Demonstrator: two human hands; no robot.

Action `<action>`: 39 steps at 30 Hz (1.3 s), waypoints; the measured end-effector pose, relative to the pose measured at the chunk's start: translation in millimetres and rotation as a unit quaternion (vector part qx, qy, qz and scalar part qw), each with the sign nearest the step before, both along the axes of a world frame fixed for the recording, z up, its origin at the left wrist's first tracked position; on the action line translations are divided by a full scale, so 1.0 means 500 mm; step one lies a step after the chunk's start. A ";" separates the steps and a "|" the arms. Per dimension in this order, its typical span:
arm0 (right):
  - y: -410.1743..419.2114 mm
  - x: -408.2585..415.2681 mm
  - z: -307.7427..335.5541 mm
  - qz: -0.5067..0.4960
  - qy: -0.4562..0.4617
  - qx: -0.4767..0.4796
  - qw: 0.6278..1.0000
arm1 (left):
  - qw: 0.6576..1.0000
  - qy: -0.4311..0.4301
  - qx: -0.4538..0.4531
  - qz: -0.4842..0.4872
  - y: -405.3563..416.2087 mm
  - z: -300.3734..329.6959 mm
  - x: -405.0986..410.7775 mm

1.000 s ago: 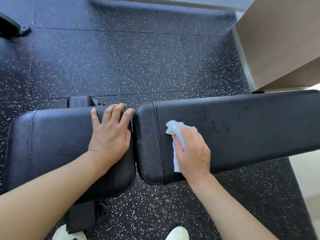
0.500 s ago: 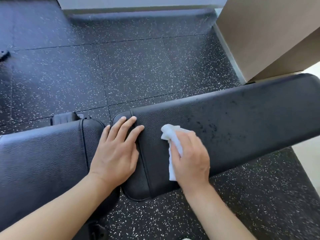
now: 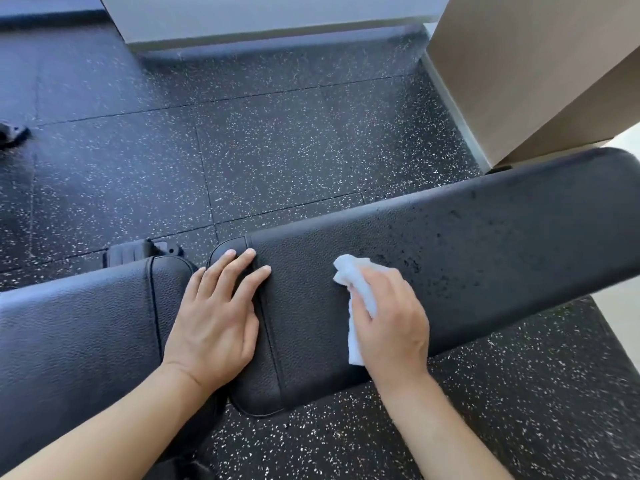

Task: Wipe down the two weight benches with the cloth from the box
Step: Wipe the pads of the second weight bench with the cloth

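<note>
A long black bench pad [image 3: 485,244] runs from the centre to the right edge, with dark wet specks on its middle. A shorter black seat pad [image 3: 76,337] lies to its left, a narrow gap between them. My left hand [image 3: 218,320] rests flat with straight fingers across that gap, fingertips on the long pad's left end. My right hand [image 3: 388,320] presses a crumpled white cloth [image 3: 353,282] onto the long pad; the cloth pokes out beyond my fingers and at my palm's left side.
Black speckled rubber floor tiles [image 3: 277,143] lie beyond and below the bench. A beige cabinet or wall block [image 3: 526,71] stands at the upper right, close to the pad's far end. A black bench frame part [image 3: 135,252] shows behind the seat pad.
My left hand has shifted right, from the seat pad onto the left end of the long pad. My right hand with the cloth has slid a little right along the pad.
</note>
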State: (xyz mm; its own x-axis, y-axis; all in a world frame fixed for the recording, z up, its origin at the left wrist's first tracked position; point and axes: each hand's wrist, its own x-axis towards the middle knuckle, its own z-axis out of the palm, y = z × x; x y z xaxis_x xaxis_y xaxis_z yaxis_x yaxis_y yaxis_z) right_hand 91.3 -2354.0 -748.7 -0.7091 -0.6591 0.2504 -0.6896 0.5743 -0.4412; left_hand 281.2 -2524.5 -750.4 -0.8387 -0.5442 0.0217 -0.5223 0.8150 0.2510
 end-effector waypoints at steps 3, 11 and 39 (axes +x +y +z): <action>-0.019 0.077 0.003 0.038 0.023 -0.008 0.999 | 1.000 0.000 0.002 -0.001 0.001 0.002 -0.003; -0.002 0.169 -0.013 0.209 0.029 -0.011 0.978 | 1.000 0.004 0.009 0.004 0.001 -0.002 -0.001; -0.131 -0.211 0.009 0.018 0.053 0.037 0.998 | 1.000 0.016 0.001 -0.001 -0.003 -0.009 -0.002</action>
